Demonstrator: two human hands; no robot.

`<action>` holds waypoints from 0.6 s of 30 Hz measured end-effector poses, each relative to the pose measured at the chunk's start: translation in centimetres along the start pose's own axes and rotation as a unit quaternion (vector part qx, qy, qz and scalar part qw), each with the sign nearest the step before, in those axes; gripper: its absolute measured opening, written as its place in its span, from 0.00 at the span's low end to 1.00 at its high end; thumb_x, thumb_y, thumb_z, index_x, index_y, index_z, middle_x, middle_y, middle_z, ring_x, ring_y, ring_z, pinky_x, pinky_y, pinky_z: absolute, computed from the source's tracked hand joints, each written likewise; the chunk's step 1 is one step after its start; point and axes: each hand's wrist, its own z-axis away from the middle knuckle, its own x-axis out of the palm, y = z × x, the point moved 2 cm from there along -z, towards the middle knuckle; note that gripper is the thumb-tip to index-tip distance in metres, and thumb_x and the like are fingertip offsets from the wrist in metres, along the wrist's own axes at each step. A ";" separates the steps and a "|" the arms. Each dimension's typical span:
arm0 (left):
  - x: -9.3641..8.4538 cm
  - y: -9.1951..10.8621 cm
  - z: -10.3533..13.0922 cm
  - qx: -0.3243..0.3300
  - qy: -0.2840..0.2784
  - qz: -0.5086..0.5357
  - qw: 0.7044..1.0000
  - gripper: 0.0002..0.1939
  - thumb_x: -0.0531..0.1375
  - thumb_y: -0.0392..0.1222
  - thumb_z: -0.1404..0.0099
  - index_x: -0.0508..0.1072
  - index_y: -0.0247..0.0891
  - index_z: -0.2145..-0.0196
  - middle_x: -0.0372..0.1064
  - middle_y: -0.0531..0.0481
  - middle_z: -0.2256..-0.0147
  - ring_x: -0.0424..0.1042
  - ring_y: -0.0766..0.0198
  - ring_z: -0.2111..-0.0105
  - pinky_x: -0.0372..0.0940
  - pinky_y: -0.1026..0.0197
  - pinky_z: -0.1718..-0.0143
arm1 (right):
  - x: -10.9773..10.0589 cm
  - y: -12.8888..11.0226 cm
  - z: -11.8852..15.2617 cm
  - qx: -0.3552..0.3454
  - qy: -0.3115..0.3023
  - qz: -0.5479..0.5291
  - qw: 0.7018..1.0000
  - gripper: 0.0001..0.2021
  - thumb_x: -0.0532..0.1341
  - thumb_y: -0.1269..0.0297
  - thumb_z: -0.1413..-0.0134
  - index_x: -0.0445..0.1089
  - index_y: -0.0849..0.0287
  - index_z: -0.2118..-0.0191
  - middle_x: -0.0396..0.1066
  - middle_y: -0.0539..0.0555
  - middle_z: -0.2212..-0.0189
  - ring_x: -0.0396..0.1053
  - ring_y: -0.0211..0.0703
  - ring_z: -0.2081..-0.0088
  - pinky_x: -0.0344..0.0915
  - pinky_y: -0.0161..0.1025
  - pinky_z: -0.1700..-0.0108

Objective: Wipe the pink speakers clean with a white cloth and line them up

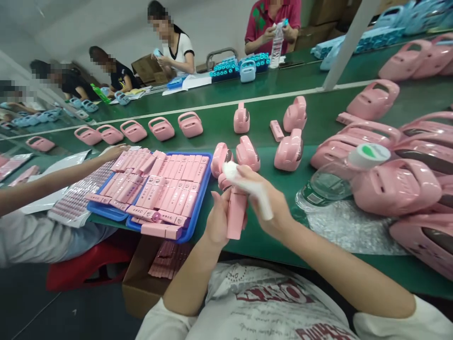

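Pink bar (236, 218): I see it over the green table (260, 243), long axis pointing toward the shirt (272, 300); left hand (216, 219) curls closed around it, right hand (276, 203) bends around 1 white cloth (263, 197).

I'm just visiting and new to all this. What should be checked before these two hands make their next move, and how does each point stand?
1. Left hand grips the held pink piece: ok, fingers curled around it.
2. Right hand has the white cloth-like strip: ok, though the strip is blurred.
3. Bottle has its cap on: ok.
4. Pieces lie within the near blue tray: not ok, one loose pink piece lies over its near rim.
5. Held piece is free of marks: cannot tell, too little detail.
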 end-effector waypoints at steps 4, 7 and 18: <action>0.7 0.7 -0.7 -0.016 0.014 0.060 0.998 0.46 0.51 0.81 0.50 0.74 0.37 0.53 0.73 0.44 0.69 0.74 0.54 0.67 0.66 0.60 0.75 | 1.1 -0.4 3.4 -0.285 -0.144 0.100 0.942 0.22 0.44 0.67 0.32 0.64 0.67 0.40 0.69 0.62 0.43 0.51 0.42 0.32 0.49 0.48 0.31; 0.8 0.8 -0.6 -0.025 0.000 0.060 0.998 0.47 0.52 0.82 0.53 0.74 0.36 0.55 0.72 0.45 0.71 0.72 0.59 0.74 0.63 0.61 0.80 | 0.3 0.1 3.3 -0.271 -0.165 0.066 0.946 0.19 0.48 0.68 0.33 0.66 0.64 0.41 0.71 0.60 0.44 0.57 0.40 0.35 0.51 0.45 0.32; -0.1 -0.2 -1.1 0.000 0.020 0.022 1.000 0.26 0.74 0.54 0.57 0.72 0.36 0.67 0.70 0.53 0.78 0.74 0.64 0.76 0.65 0.69 0.79 | -3.8 2.5 -1.6 0.380 0.212 -0.382 0.816 0.17 0.58 0.51 0.40 0.69 0.58 0.52 0.73 0.54 0.48 0.65 0.49 0.39 0.70 0.43 0.44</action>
